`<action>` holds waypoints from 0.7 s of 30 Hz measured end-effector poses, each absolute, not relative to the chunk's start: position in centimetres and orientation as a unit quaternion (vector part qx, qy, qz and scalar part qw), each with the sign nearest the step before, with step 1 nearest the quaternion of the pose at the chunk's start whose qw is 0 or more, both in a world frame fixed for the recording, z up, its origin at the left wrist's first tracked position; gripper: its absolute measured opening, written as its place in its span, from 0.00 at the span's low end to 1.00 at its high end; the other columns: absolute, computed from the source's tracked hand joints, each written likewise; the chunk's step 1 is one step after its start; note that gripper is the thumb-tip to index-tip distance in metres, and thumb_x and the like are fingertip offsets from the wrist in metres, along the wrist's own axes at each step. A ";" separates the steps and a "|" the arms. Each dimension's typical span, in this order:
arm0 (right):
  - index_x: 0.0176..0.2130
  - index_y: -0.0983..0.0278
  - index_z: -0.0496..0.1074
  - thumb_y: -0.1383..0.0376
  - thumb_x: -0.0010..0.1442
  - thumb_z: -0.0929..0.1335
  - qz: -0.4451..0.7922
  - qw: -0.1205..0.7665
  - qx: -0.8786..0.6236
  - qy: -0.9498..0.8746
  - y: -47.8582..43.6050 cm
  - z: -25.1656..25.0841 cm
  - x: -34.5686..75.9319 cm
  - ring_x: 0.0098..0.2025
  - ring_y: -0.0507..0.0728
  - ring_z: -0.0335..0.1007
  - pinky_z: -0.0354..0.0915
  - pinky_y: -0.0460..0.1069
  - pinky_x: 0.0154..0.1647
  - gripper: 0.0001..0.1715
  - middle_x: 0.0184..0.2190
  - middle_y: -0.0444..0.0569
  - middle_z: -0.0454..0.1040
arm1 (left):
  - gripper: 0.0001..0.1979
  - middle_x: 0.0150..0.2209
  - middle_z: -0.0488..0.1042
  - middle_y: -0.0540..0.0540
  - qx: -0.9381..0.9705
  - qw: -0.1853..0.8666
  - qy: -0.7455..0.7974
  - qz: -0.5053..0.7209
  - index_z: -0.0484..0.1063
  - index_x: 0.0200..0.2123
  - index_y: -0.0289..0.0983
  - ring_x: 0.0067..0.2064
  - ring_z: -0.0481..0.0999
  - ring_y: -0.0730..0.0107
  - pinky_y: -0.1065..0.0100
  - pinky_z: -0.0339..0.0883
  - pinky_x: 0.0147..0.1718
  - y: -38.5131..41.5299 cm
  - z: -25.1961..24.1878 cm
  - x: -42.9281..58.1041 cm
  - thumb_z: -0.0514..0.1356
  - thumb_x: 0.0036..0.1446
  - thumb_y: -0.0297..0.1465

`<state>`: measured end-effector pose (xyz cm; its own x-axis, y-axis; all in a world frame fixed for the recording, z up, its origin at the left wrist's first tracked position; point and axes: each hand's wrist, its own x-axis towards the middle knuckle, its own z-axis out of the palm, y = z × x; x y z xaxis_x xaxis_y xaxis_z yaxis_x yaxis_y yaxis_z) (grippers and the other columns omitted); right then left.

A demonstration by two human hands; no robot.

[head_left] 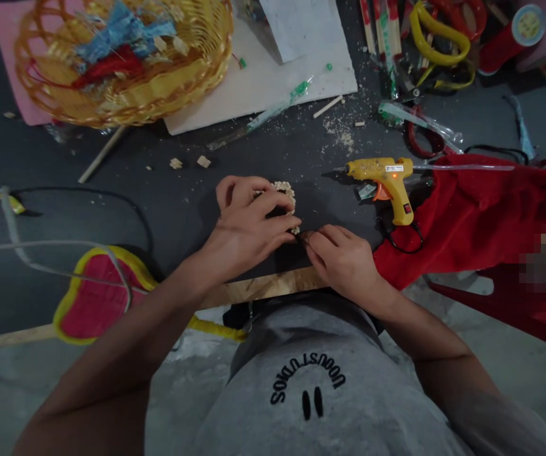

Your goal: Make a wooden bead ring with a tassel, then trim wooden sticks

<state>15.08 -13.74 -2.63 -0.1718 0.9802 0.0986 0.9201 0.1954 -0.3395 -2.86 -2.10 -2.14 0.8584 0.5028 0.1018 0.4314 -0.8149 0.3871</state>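
Note:
My left hand [249,225] is curled over a small craft piece [286,190] made of pale wooden bits, pressing it onto the dark table [168,202] near the front edge. The fingers pinch its sides, and most of the piece is hidden under them. My right hand [342,256] lies just to the right, fingertips pinched together at the lower edge of the same piece. Whether it holds a small bit there is too tiny to tell.
A yellow glue gun [389,180] lies to the right, beside red cloth [482,215]. A yellow wicker basket [125,63] with scraps and white paper [273,69] sit at the back. Scissors [439,38] and sticks lie far right. A pink and yellow heart shape [95,297] overhangs the left edge.

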 end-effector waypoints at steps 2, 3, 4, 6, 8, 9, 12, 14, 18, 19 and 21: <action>0.36 0.63 0.74 0.68 0.66 0.63 0.100 0.146 -0.628 -0.758 -13.8 -2.7 15.1 0.32 0.53 0.67 0.57 0.49 0.31 0.10 0.30 0.46 0.74 | 0.10 0.48 0.76 0.46 0.949 0.180 0.239 0.098 0.77 0.44 0.47 0.55 0.64 0.51 0.49 0.54 0.52 -1.9 -1.8 -3.0 0.57 0.62 0.36; 0.36 0.63 0.74 0.68 0.66 0.63 0.100 0.145 -0.629 -0.758 -13.8 -2.6 15.1 0.32 0.53 0.67 0.57 0.49 0.31 0.10 0.30 0.46 0.73 | 0.10 0.48 0.76 0.47 0.949 0.178 0.240 0.100 0.77 0.44 0.47 0.54 0.65 0.51 0.48 0.54 0.52 -1.9 -1.7 -3.0 0.57 0.62 0.35; 0.36 0.63 0.74 0.68 0.66 0.64 0.101 0.143 -0.629 -0.758 -13.7 -2.6 15.1 0.32 0.53 0.67 0.57 0.49 0.32 0.09 0.30 0.46 0.73 | 0.10 0.48 0.76 0.48 0.949 0.176 0.241 0.103 0.77 0.43 0.48 0.54 0.65 0.51 0.48 0.54 0.52 -1.8 -1.5 -3.1 0.57 0.62 0.34; 0.36 0.63 0.73 0.68 0.66 0.64 0.105 0.141 -0.628 -0.758 -13.7 -2.6 15.1 0.33 0.53 0.66 0.57 0.48 0.32 0.09 0.30 0.46 0.73 | 0.10 0.49 0.76 0.48 0.949 0.176 0.242 0.103 0.77 0.41 0.47 0.55 0.65 0.52 0.47 0.54 0.52 -1.8 -1.3 -3.1 0.56 0.62 0.31; 0.35 0.63 0.73 0.68 0.66 0.63 0.108 0.140 -0.627 -0.759 -13.7 -2.5 15.1 0.33 0.53 0.66 0.56 0.48 0.32 0.10 0.30 0.46 0.73 | 0.10 0.50 0.75 0.48 0.950 0.180 0.235 0.096 0.77 0.40 0.45 0.56 0.64 0.53 0.47 0.54 0.54 -1.7 -1.3 -3.1 0.56 0.62 0.29; 0.35 0.63 0.73 0.68 0.66 0.63 0.109 0.138 -0.626 -0.760 -13.7 -2.4 15.1 0.33 0.53 0.66 0.56 0.48 0.31 0.10 0.30 0.46 0.73 | 0.09 0.51 0.74 0.48 0.952 0.180 0.228 0.093 0.76 0.39 0.44 0.57 0.63 0.53 0.47 0.54 0.55 -1.6 -1.3 -3.1 0.56 0.62 0.29; 0.34 0.63 0.72 0.68 0.66 0.63 0.105 0.132 -0.624 -0.763 -13.7 -2.2 15.2 0.33 0.53 0.66 0.55 0.48 0.31 0.10 0.29 0.46 0.73 | 0.08 0.53 0.73 0.47 0.957 0.182 0.209 0.085 0.76 0.38 0.43 0.60 0.61 0.53 0.47 0.54 0.57 -1.3 -1.2 -3.1 0.56 0.62 0.30; 0.33 0.63 0.72 0.68 0.66 0.64 0.095 0.128 -0.624 -0.765 -13.7 -2.1 15.2 0.32 0.53 0.65 0.54 0.49 0.31 0.10 0.29 0.45 0.73 | 0.08 0.54 0.72 0.48 0.956 0.192 0.211 0.070 0.76 0.38 0.44 0.61 0.60 0.53 0.47 0.54 0.58 -1.1 -1.1 -3.0 0.56 0.63 0.31; 0.33 0.61 0.73 0.67 0.66 0.64 0.063 0.128 -0.625 -0.768 -13.5 -2.1 15.4 0.31 0.54 0.63 0.52 0.51 0.32 0.11 0.28 0.44 0.73 | 0.09 0.54 0.72 0.48 0.952 0.212 0.218 0.047 0.76 0.37 0.44 0.62 0.59 0.53 0.47 0.53 0.59 -0.8 -0.8 -2.7 0.54 0.64 0.31; 0.33 0.61 0.73 0.67 0.66 0.64 0.056 0.128 -0.625 -0.768 -13.5 -2.1 15.4 0.31 0.54 0.63 0.51 0.51 0.33 0.11 0.28 0.44 0.73 | 0.10 0.54 0.72 0.48 0.953 0.212 0.214 0.045 0.75 0.37 0.43 0.62 0.58 0.53 0.47 0.53 0.59 -0.7 -0.7 -2.7 0.54 0.64 0.31; 0.34 0.61 0.73 0.66 0.67 0.63 0.048 0.126 -0.623 -0.770 -13.4 -2.1 15.4 0.32 0.55 0.63 0.51 0.52 0.34 0.11 0.28 0.44 0.73 | 0.10 0.54 0.72 0.49 0.956 0.206 0.201 0.048 0.75 0.38 0.43 0.62 0.58 0.53 0.45 0.53 0.59 -0.6 -0.6 -2.7 0.53 0.64 0.31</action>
